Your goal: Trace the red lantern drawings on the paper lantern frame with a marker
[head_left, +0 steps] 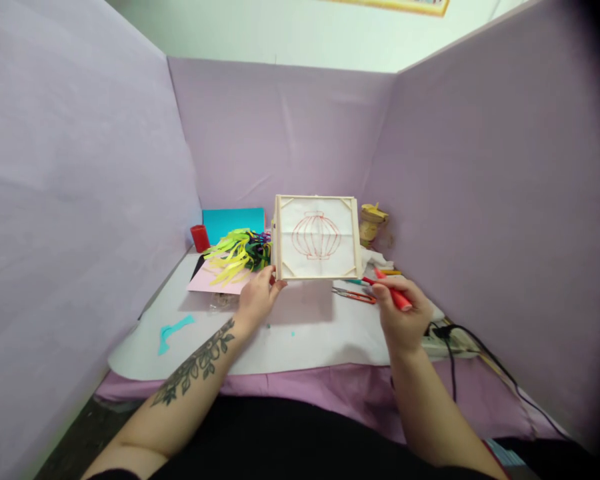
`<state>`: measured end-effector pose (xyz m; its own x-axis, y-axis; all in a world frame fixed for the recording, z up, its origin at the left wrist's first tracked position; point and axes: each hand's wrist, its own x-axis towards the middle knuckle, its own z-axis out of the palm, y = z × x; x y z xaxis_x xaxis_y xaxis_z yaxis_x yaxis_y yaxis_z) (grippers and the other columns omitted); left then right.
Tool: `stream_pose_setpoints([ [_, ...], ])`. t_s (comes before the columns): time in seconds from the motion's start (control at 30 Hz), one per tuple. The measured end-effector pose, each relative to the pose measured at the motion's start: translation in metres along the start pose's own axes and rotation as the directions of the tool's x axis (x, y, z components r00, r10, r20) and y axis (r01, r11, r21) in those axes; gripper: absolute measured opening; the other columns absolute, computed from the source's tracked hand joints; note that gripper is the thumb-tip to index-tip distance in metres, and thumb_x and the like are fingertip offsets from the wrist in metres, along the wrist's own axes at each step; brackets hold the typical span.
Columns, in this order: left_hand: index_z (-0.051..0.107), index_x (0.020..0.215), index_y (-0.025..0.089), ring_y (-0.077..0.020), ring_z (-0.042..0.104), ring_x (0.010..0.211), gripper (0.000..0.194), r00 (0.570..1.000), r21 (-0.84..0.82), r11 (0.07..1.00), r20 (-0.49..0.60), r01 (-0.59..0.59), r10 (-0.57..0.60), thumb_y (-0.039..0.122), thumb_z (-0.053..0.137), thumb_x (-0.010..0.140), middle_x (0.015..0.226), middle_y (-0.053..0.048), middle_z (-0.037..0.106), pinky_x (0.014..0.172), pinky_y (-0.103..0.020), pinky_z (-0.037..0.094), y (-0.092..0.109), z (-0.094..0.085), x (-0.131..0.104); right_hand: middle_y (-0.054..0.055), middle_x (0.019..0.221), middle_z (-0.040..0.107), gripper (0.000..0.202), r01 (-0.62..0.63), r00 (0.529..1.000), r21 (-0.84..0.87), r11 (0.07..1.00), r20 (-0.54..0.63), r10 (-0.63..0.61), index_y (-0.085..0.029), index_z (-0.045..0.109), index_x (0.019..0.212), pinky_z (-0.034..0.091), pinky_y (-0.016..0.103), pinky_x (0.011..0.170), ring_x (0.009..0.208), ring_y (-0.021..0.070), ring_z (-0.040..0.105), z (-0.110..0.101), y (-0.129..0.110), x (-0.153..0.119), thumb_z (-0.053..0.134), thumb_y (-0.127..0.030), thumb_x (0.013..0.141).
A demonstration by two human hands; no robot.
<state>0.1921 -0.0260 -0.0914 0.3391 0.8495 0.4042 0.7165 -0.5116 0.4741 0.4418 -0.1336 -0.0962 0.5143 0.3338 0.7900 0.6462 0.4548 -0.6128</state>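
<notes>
frame (pixel 357 237) with red lantern drawing (pixel 317 237) in left hand (pixel 258 297), marker (pixel 400 299) in right hand (pixel 406 316), both grips narrow

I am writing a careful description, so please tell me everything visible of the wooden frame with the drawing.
The wooden frame is pale, thin-sided and nearly rectangular, with small diagonal corner pieces. Creased white paper spans it, bearing a red lantern-like outline. It faces the camera, apparently raised above the table; the left hand holds its lower left corner.
</notes>
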Motion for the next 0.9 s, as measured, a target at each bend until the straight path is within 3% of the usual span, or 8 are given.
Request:
stream_pose_setpoints([
  [0.07, 0.054, 0.117, 0.017, -0.0228, 0.063, 0.091, 0.03, 1.0, -0.003, 1.0, -0.008, 0.015, -0.015, 0.033, 0.051, 0.091, 0.099, -0.008, 0.068, 0.075, -0.031, 0.046, -0.004, 0.005, -0.002, 0.003, 0.069, 0.064, 0.028, 0.014, 0.99, 0.047, 0.999, 0.139, -0.021, -0.02, 0.067, 0.072, 0.051, 0.031, 0.067, 0.067, 0.0182, 0.062, 0.006, -0.005, -0.002, 0.066, -0.047, 0.081],
  [0.17, 0.053, 0.118, 0.017, -0.0226, 0.064, 0.09, 0.032, 1.0, 0.002, 1.0, -0.003, 0.018, -0.018, 0.035, 0.05, 0.092, 0.099, -0.008, 0.068, 0.074, -0.031, 0.046, -0.008, 0.01, -0.006, 0.005, 0.072, 0.067, 0.044, -0.001, 0.946, 0.114, 0.993, 0.323, -0.036, -0.02, 0.071, 0.084, 0.052, 0.031, 0.061, 0.064, 0.0189, 0.064, 0.021, -0.011, -0.006, 0.052, -0.059, 0.087],
  [0.27, 0.053, 0.118, 0.017, -0.0219, 0.064, 0.087, 0.033, 1.0, 0.005, 1.0, -0.006, -0.005, 0.005, 0.036, 0.05, 0.092, 0.096, -0.007, 0.068, 0.074, -0.031, 0.046, -0.013, 0.013, -0.009, 0.006, 0.074, 0.07, 0.05, 0.064, 0.903, 0.17, 0.983, 0.41, -0.13, -0.02, 0.071, 0.094, 0.052, 0.031, 0.06, 0.064, 0.0192, 0.067, 0.036, -0.017, -0.009, 0.047, -0.064, 0.087],
  [0.37, 0.053, 0.116, 0.018, -0.0213, 0.064, 0.085, 0.032, 1.0, 0.02, 0.999, -0.01, -0.026, 0.027, 0.038, 0.05, 0.092, 0.093, -0.006, 0.068, 0.073, -0.03, 0.046, -0.017, 0.014, -0.011, 0.005, 0.075, 0.072, 0.033, 0.152, 0.885, 0.146, 0.978, 0.419, -0.2, -0.022, 0.071, 0.085, 0.053, 0.03, 0.062, 0.067, 0.0189, 0.068, 0.048, -0.021, -0.012, 0.057, -0.052, 0.087],
  [0.5, 0.053, 0.116, 0.019, -0.0207, 0.063, 0.086, 0.031, 0.998, 0.043, 0.998, -0.014, -0.054, 0.055, 0.039, 0.05, 0.092, 0.09, -0.005, 0.067, 0.075, -0.03, 0.046, -0.02, 0.015, -0.014, 0.0, 0.066, 0.066, 0.01, 0.127, 0.927, 0.071, 0.989, 0.347, -0.144, -0.022, 0.066, 0.089, 0.05, 0.025, 0.056, 0.056, 0.0134, 0.061, 0.059, -0.02, -0.016, 0.062, -0.03, 0.083],
  [0.73, 0.053, 0.115, 0.018, -0.0216, 0.064, 0.088, 0.03, 0.998, 0.066, 0.996, -0.006, -0.067, 0.068, 0.037, 0.053, 0.091, 0.089, -0.006, 0.068, 0.075, -0.031, 0.046, -0.021, 0.016, -0.017, 0.002, 0.08, 0.068, 0.01, 0.091, 0.941, 0.055, 0.994, 0.323, -0.104, -0.022, 0.063, 0.088, 0.053, 0.028, 0.065, 0.069, 0.0154, 0.064, 0.066, -0.021, -0.019, 0.061, -0.021, 0.079],
  [0.9, 0.053, 0.115, 0.02, -0.0218, 0.064, 0.09, 0.03, 0.997, 0.064, 0.995, -0.005, -0.075, 0.075, 0.036, 0.055, 0.09, 0.09, -0.005, 0.068, 0.077, -0.031, 0.047, -0.024, 0.018, -0.018, 0.002, 0.079, 0.069, 0.01, 0.143, 0.937, -0.004, 0.99, 0.322, -0.134, -0.022, 0.064, 0.088, 0.054, 0.03, 0.067, 0.07, 0.0169, 0.065, 0.069, -0.02, -0.023, 0.06, -0.021, 0.079],
])
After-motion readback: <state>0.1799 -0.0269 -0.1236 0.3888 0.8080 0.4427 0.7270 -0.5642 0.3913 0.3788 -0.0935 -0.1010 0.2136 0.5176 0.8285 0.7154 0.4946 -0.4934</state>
